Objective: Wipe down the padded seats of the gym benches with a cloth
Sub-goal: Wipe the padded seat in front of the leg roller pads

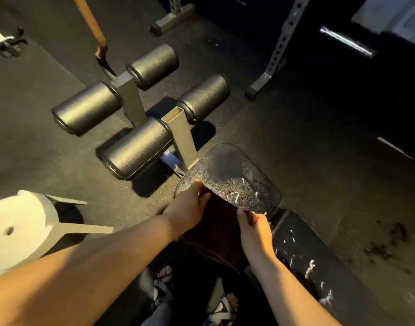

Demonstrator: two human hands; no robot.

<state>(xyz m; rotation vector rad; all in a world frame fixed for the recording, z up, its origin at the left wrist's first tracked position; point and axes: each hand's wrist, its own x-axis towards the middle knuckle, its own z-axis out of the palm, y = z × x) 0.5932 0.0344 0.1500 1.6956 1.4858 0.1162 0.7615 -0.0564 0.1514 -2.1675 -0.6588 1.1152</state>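
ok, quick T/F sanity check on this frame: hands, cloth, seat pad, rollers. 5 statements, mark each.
1. Both hands hold the dark cloth. True: left hand and right hand each grip an upper corner.
2. The cloth lies spread flat over the whole seat pad. False: it hangs from the hands at the pad's near edge; most of the pad is uncovered.
3. The seat pad's surface is worn, with white marks. True.
4. There are two foam rollers beyond the seat. False: four show, in two pairs on metal posts.
5. The left hand rests on a roller. False: it is at the pad's near corner, gripping the cloth.
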